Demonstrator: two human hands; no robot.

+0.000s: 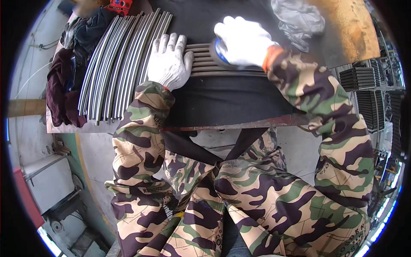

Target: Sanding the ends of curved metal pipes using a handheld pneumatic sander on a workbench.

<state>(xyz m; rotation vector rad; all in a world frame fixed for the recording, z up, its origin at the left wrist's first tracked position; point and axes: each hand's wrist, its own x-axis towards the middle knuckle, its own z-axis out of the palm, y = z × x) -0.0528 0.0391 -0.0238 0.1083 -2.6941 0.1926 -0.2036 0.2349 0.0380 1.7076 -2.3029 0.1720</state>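
My left hand [169, 62], in a white knit glove, lies flat with fingers stretched out. It rests at the left ends of several dull metal rods [201, 65] lying crosswise on a black sheet [231, 100]. Over the middle of these rods, my right hand [246, 42], also gloved in white, is closed on a round dark pad with a blue edge [220, 53]. The glove hides most of the pad, so its exact kind does not show. Left of my left hand, a row of shiny metal rods [113, 70] lies lengthwise, side by side.
Dark crumpled cloths [64, 92] lie along the table's left end. A red box [120, 6] stands at the far left. Clear crumpled plastic [299, 21] sits at the far right, near a rusty brown board [353, 30]. Stacked dark bars [361, 79] stand beyond the table's right.
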